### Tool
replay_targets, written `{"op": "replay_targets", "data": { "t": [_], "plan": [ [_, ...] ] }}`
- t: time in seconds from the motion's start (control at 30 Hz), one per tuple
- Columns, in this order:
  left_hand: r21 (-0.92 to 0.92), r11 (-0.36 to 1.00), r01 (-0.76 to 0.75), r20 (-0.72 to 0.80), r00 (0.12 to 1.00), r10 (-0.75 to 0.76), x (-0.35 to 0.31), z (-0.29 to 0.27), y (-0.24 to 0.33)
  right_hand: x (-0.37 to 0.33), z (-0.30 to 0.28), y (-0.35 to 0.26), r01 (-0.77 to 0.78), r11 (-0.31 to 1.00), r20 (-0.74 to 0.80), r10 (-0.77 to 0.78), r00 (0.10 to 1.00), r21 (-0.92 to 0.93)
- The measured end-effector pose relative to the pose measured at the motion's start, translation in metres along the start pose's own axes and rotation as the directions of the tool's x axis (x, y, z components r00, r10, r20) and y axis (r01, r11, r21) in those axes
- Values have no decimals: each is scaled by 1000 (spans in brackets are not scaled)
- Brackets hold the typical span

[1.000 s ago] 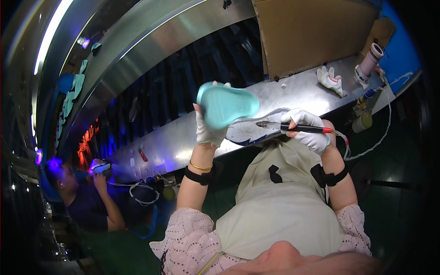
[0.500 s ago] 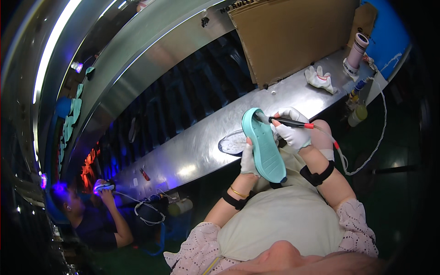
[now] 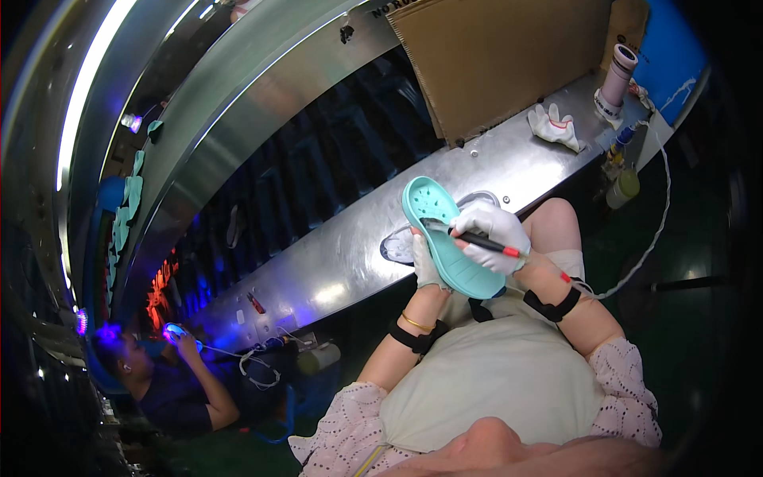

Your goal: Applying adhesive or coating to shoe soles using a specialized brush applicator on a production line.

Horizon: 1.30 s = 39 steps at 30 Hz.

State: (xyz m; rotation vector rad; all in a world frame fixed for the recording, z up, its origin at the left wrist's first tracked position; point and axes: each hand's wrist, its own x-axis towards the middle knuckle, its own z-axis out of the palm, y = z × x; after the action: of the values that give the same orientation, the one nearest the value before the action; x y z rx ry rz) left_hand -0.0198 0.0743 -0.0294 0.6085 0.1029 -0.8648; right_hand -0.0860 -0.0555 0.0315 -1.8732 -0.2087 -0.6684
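In the middle of the head view, a turquoise foam clog (image 3: 469,269) is tilted over my lap with its inside showing. My left hand (image 3: 427,261), in a white fingerless glove, is closed on its left edge. My right hand (image 3: 494,230), gloved likewise, grips a black pen-like tool (image 3: 486,242) with a red band and a thin pale hose. Its light tip reaches into the clog below the group of holes; the tip is too small to tell its kind. Behind the clog, a dark-rimmed pale oval piece (image 3: 396,246) lies on the metal bench, partly hidden.
The metal bench (image 3: 350,262) runs along a dark conveyor (image 3: 318,151). Towards the right are a cardboard sheet (image 3: 509,67), a loose white glove (image 3: 555,128) and a pink cylinder (image 3: 617,75). A co-worker (image 3: 151,374) sits at the left, holding a blue-lit shoe part.
The tool tip has moved from the clog's far end down to its middle left side. The clog has shifted slightly left and away, and its holes now show.
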Motion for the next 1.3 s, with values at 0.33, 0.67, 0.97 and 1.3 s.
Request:
{"op": "replay_targets", "data": {
  "t": [0.33,0.67,0.97,1.3],
  "plan": [
    [-114,990,-86,110,989,98,4,7,13,-4,-6,-9,-78,997,45,77,996,12],
    [-55,993,-108,220,969,117,12,2,25,-14,-12,-8,-265,959,82,257,963,103],
    [-309,948,72,324,945,34,12,2,31,-15,-12,-3,-553,748,165,533,830,366],
    [-120,988,-94,176,978,115,-2,26,11,-16,-10,-6,-128,977,36,124,992,169]
  ]
}}
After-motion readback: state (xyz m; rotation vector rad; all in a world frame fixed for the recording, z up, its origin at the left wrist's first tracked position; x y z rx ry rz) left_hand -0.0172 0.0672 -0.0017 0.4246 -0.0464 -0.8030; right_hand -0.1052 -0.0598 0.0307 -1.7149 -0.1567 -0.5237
